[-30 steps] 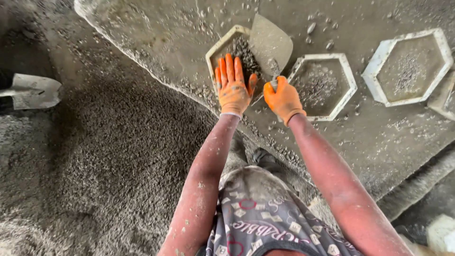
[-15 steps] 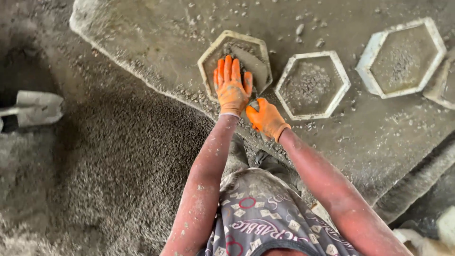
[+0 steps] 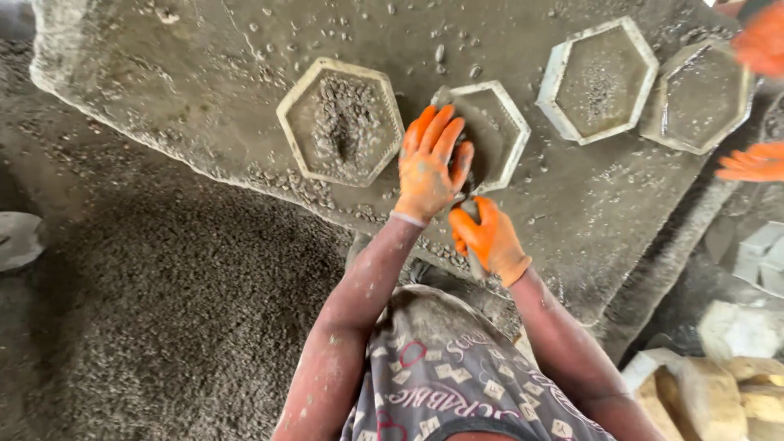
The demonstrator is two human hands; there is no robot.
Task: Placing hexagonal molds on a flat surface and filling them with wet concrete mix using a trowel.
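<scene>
A rough grey concrete slab (image 3: 204, 90) fills the upper half of the frame, gritty with wet mortar and loose pebbles, and below it at the left lies a dark heap of gravel mix (image 3: 147, 310); four hexagonal moulds sit in a row across the slab, spaced apart so each can be worked alone. The left hand (image 3: 429, 163), in an orange glove, lies flat with fingers spread on the near edge of the second hexagonal mould (image 3: 490, 131), at centre frame, seemingly to steady it; it clasps nothing. The right hand (image 3: 488, 238), just below, is closed around a grey trowel handle (image 3: 471, 214) whose blade reaches into that mould; the left mould (image 3: 341, 121) holds a pebbly heap; the two right moulds (image 3: 600, 77) look smoother; another person's orange gloves (image 3: 755, 162) show at the right edge.
</scene>
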